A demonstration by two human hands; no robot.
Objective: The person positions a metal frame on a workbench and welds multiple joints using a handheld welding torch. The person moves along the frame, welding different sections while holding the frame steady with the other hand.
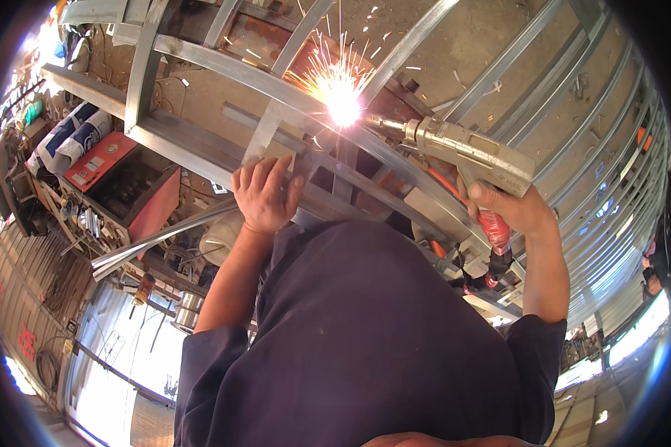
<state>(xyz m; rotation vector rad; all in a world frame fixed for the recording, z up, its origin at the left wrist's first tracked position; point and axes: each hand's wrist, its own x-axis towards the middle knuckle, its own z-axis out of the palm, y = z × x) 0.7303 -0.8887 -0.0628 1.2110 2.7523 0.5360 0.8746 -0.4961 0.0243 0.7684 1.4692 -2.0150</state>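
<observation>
Right hand (511, 205), arm raised, grips a welding gun (466, 153) sparking against a steel frame (201, 56); left hand (265, 194) fingers curl over a bar (317, 190).

To my left stands a red metal machine cabinet with an open dark top (138, 195). Beside it lie two white and blue sacks (71, 141). Below them, a shiny round steel tube (156, 238) juts out at a slant. Nearer the floor sits a small silver metal bucket (188, 311). At the far right, stacked grey steel bars (611, 201) curve away.
</observation>
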